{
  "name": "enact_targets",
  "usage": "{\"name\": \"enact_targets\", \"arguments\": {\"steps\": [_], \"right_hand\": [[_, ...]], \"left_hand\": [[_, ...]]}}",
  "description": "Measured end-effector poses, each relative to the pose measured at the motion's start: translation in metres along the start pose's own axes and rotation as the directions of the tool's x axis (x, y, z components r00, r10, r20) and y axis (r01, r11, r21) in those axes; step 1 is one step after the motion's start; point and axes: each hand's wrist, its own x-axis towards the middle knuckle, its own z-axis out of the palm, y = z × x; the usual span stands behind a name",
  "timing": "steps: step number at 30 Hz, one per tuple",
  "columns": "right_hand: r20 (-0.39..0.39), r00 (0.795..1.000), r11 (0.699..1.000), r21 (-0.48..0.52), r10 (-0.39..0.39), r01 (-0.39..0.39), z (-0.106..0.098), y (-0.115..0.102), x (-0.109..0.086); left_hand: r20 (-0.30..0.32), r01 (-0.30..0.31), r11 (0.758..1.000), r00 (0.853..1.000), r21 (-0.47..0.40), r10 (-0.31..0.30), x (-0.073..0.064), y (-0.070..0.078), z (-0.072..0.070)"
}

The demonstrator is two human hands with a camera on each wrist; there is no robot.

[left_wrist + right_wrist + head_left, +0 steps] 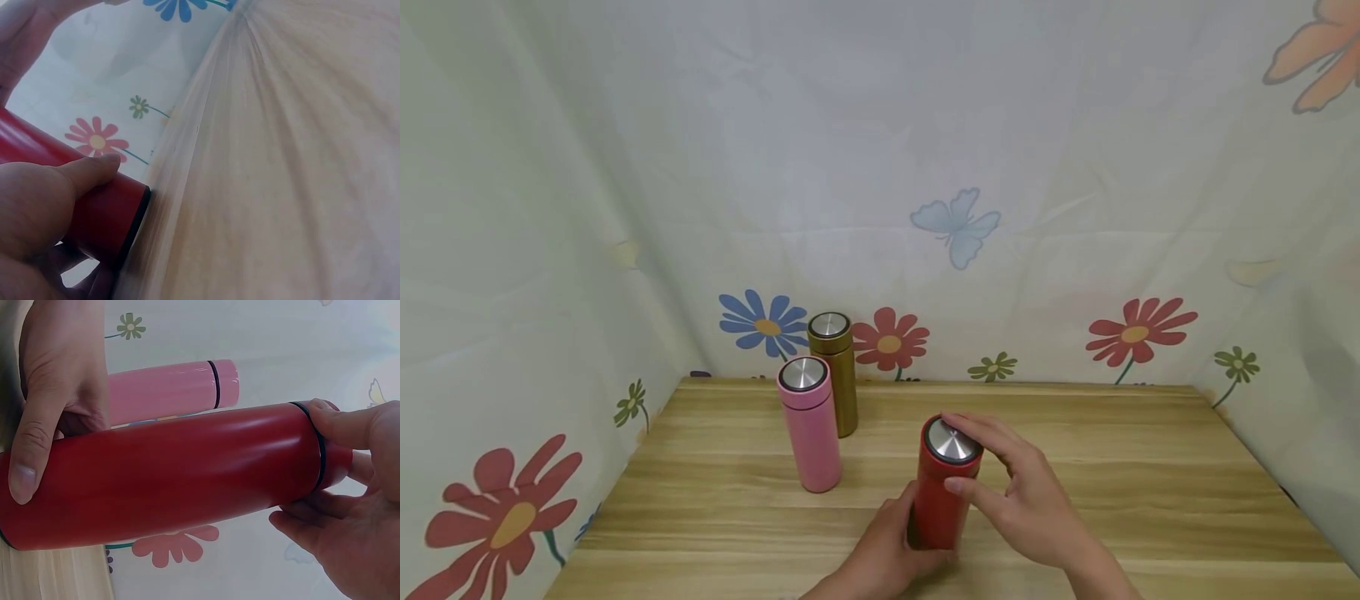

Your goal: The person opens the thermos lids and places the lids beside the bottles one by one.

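Note:
A red thermos bottle [940,508] stands in front of me on the wooden table, its round lid [953,442] topped with brushed silver. Low on its body my left hand [887,546] grips it, the thumb [97,172] lying along the side near the black base rim. Up at the lid, my right hand [1033,496] holds on with the thumb [344,425] on one side and the fingers [300,531] on the other. A black ring marks the seam under the lid in the right wrist view. The left fingers behind the bottle are mostly hidden.
A pink thermos [815,442] stands upright to the left of the red one. Close behind it is a gold thermos [844,383], partly covered by the pink one. The wooden table [1120,467] ends at a flower-printed cloth [820,167] hanging behind and at both sides.

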Motion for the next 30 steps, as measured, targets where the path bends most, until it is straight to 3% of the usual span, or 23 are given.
{"name": "enact_targets", "arguments": {"steps": [11,17,24,30], "right_hand": [[0.042,0.998,0.999,0.016,-0.048,0.047,-0.002,0.003,-0.001],[0.022,1.000,1.000,0.018,-0.014,0.014,-0.001,-0.001,0.000],[-0.089,0.996,0.994,-0.100,0.026,-0.035,0.004,-0.009,0.000],[-0.226,0.974,0.979,-0.197,0.013,-0.058,0.013,-0.015,0.000]], "left_hand": [[0.011,-0.015,1.000,1.000,-0.010,0.015,0.001,-0.001,0.000],[0.019,0.003,1.000,1.000,-0.022,-0.002,0.002,-0.002,0.000],[0.000,-0.015,1.000,1.000,0.015,0.015,0.000,0.001,0.001],[-0.010,-0.024,0.999,1.000,0.036,0.024,-0.002,0.003,0.001]]}}
